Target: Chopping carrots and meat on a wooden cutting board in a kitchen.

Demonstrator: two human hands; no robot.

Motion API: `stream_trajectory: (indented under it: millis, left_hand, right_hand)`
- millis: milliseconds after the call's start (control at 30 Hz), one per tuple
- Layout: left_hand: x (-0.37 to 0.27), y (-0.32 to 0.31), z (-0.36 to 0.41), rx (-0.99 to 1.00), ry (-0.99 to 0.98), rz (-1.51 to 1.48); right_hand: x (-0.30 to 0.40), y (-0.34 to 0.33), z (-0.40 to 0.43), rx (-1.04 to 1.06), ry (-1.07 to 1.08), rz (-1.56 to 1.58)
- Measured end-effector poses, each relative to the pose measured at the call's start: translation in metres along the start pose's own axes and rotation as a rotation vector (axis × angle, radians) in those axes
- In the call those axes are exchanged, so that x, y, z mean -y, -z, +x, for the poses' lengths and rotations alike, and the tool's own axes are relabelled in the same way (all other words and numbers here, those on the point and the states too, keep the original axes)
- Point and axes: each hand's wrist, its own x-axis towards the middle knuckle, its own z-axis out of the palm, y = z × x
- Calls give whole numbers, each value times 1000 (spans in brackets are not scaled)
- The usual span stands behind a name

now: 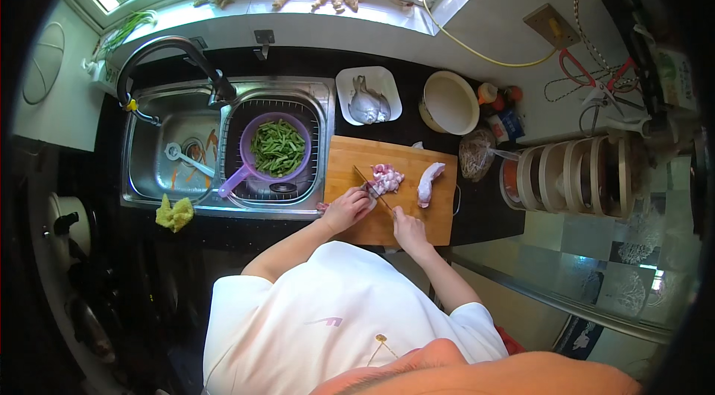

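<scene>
A wooden cutting board [438, 227] lies on the black counter before me. My right hand [410, 232] grips the handle of a kitchen knife [382, 202], whose blade points away to the upper left. Beside the blade, my left hand [349, 209] presses on a piece of raw meat, mostly covered by the fingers. Just past the blade sits a small heap of cut raw meat [387, 178], pink and white. Towards the board's right side rests a longer uncut strip of pale raw meat [430, 185].
Left of the board, a purple colander [306, 138] of cut green beans [277, 148] stands in the right basin of a steel sink [329, 115]. Behind the board are a white tray [343, 82] holding fish [368, 104] and a cream bowl [450, 103]. A tied plastic bag [476, 154] lies right.
</scene>
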Motion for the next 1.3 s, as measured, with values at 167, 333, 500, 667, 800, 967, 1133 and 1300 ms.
stream_trajectory:
  millis: [167, 333, 500, 667, 800, 967, 1133, 1300]
  left_hand:
    - [5, -3, -1, 30, -7, -25]
    - [6, -4, 1, 25, -40, -33]
    - [5, -4, 1, -7, -33, -9]
    - [2, -3, 0, 35, -1, -16]
    - [3, -4, -1, 59, -2, -29]
    - [2, -3, -4, 12, -45, 18]
    - [-3, 10, 1, 22, -103, 82]
    - [10, -6, -9, 107, -5, 77]
  right_hand:
    - [23, -18, 39, -2, -54, 21]
    - [23, -28, 84, -109, -17, 110]
    - [6, 10, 48, -85, -9, 90]
    - [-4, 1, 10, 65, 17, -31]
    - [13, -30, 45, -39, 34, 42]
    - [4, -20, 81, -105, 155, 245]
    - [3, 27, 37, -66, 94, 59]
    - [8, 26, -22, 36, 69, -16]
